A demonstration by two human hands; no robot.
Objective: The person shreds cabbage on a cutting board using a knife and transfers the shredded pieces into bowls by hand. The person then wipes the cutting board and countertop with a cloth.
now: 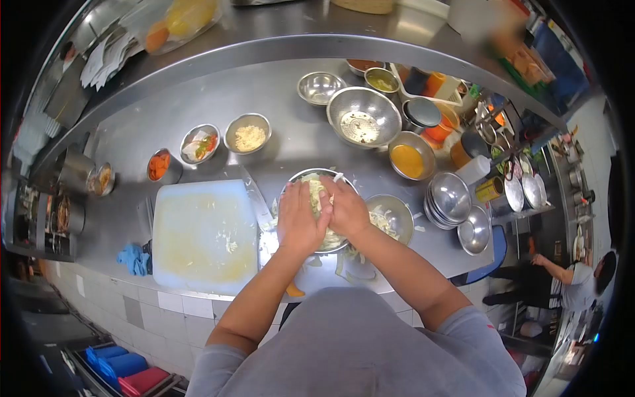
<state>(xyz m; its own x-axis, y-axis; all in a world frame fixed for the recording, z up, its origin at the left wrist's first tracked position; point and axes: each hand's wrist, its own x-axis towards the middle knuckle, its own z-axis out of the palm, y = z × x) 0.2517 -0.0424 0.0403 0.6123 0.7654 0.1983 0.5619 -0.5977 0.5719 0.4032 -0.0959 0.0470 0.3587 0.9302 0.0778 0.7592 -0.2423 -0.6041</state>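
Observation:
Both my hands lie over a metal bowl (305,172) of pale green shredded vegetable (315,188) that looks like cabbage. My left hand (299,215) rests flat on the shreds, fingers stretched forward. Beside it, my right hand (348,208) presses down with its fingers extended and angled inward; the thumbs nearly meet. The palms hide most of the contents. Partly behind my right wrist stands a second metal bowl (402,210) with more shreds. To the left, a knife (256,197) lies along the edge of a white cutting board (198,228) with a few scraps.
Bowls of chopped food (249,137) stand behind the board. Toward the back right are a colander (364,118), a bowl of yellow liquid (408,161) and stacked metal bowls (450,197). A blue cloth (134,259) lies at left. An overhead shelf (291,49) crosses the back. Another person (577,284) stands far right.

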